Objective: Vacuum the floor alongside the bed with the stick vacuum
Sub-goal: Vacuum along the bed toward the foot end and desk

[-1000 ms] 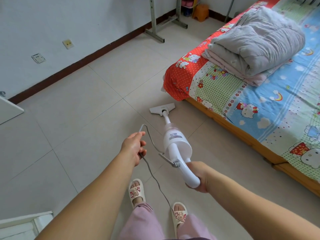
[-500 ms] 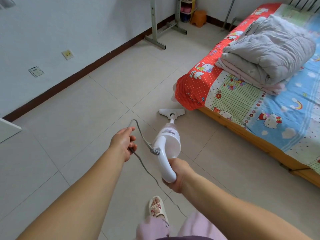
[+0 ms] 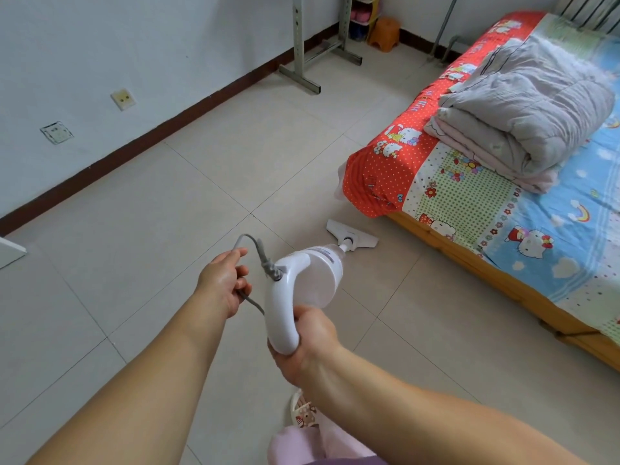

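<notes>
- Head view, change: a second ago the vacuum [image 3: 303, 286] sat lower and nearer the person's feet; now the person has stepped forward along the bed [image 3: 503, 209], and the handle is raised nearer the camera.
- The floor head [image 3: 352, 233] has stayed close to the bed's near corner, flat on the floor [image 3: 201, 203] just beside the wooden frame, below the red corner of the sheet.
- Judgement: the strip beside the bed's near end looks covered, while the long run of floor beside the bed toward the far wall is still to do.
- The right hand [image 3: 308, 344] is the grip on the tool: its fingers are curled tightly round the lower end of the curved white handle.
- The left hand [image 3: 223, 280], to the left of the vacuum, pinches the grey cord [image 3: 258, 250] loosely, holding a loop of it up and away from the bed.
- Materials: the vacuum is smooth glossy white plastic with a rounded, bulbous body and a thin tube; its floor head is a flat, wide wedge.
- The cord is thin and rubbery, with a ribbed sleeve where it enters the handle.
- The floor is pale, matte square tile with thin joints.
- The bed has a varnished wooden frame, a printed cotton sheet and a folded quilt [image 3: 523, 112] in crinkled grey on top.
</notes>
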`<state>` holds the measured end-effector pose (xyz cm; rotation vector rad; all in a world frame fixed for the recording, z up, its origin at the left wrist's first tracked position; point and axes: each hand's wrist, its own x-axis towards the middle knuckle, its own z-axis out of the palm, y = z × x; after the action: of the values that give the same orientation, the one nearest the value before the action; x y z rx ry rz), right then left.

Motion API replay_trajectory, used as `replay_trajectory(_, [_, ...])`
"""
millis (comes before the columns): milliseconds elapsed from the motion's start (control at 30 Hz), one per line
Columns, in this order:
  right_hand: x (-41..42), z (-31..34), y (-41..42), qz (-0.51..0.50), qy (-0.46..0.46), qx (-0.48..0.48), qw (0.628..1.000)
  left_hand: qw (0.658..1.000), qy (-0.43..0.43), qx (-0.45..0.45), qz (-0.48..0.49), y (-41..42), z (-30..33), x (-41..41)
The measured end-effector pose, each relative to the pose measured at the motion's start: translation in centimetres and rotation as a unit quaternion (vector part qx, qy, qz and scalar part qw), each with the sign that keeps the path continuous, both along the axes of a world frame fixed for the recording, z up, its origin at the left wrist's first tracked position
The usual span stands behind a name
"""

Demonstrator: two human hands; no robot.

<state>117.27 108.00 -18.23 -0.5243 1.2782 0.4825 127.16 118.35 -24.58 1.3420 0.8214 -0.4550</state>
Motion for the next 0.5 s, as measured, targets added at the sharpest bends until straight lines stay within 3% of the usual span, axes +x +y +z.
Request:
replay_trajectory(333, [7.7, -1.7, -2.6, 0.053, 0.020, -0.044, 0.997, 1.000, -0.003, 0.023, 0.005, -0.8, -0.1, 5.3])
replay_trajectory(500, [9.7, 0.5, -2.0, 0.056, 0.027, -0.004, 0.998, 1.000, 0.007, 0.004, 0.011, -1.2, -0.6, 9.4])
